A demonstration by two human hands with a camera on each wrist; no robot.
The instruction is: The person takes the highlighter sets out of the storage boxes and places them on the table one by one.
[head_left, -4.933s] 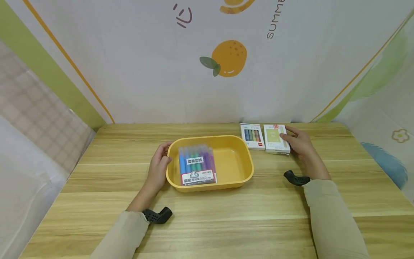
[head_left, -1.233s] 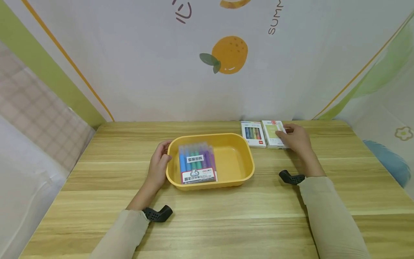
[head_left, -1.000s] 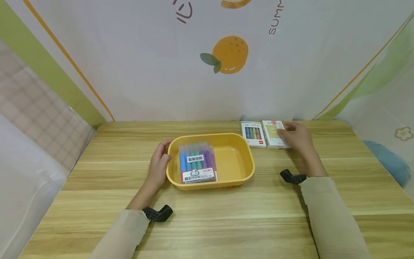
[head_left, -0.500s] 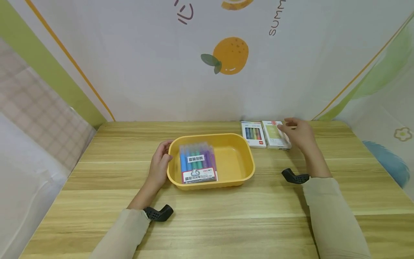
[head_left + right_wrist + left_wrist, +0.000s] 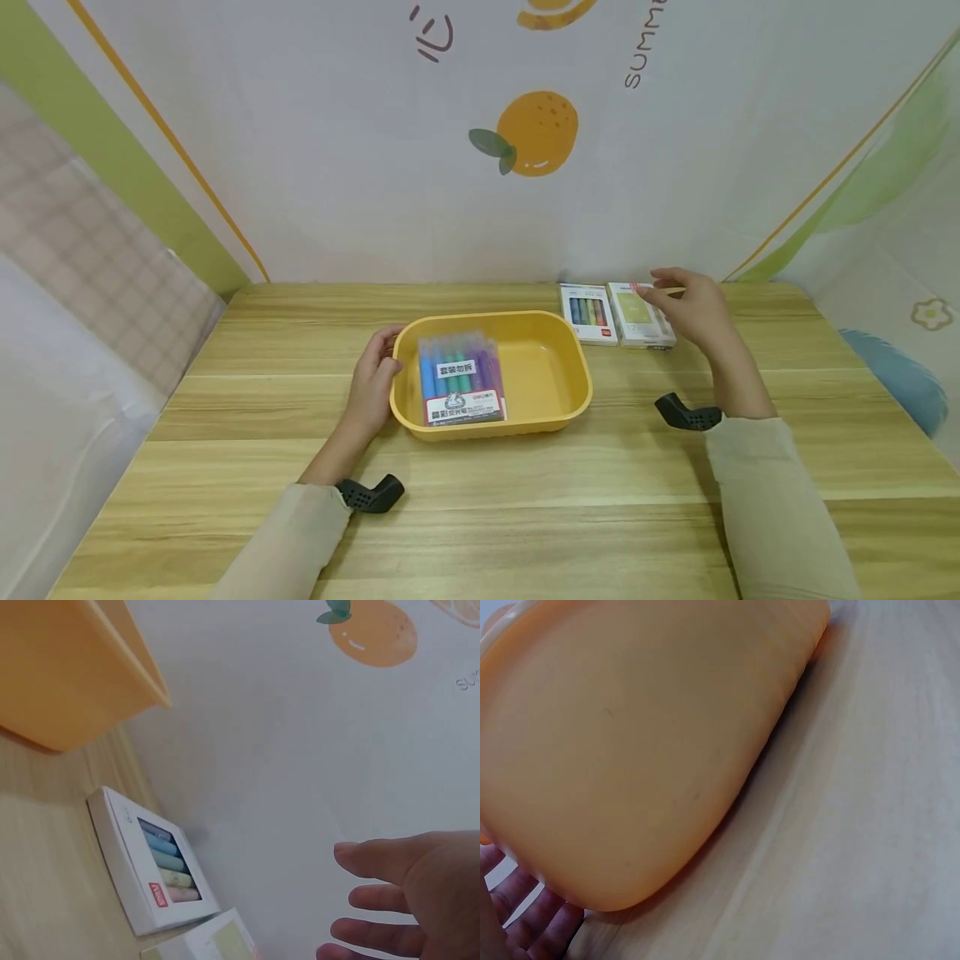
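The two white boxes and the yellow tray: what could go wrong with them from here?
The right grip hovers by the green-labelled box, not holding it; a careless move might push it into the window box beside it.
Both boxes lie near the wall cloth and could jam against it.
The left grip holds only one end of the tray; a tug might shift the pen pack inside.

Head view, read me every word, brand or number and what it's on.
"套装勿拆": white label on the pen pack.
"deli": red print on the same pack.
"晶彩荧光笔": dark print, same pack.
"SUMM", then a cut-off letter: wall cloth.
"2", perhaps "12": green-panelled box.
Too small or blurred: remaining print on the pack, that box and the box of coloured sticks.
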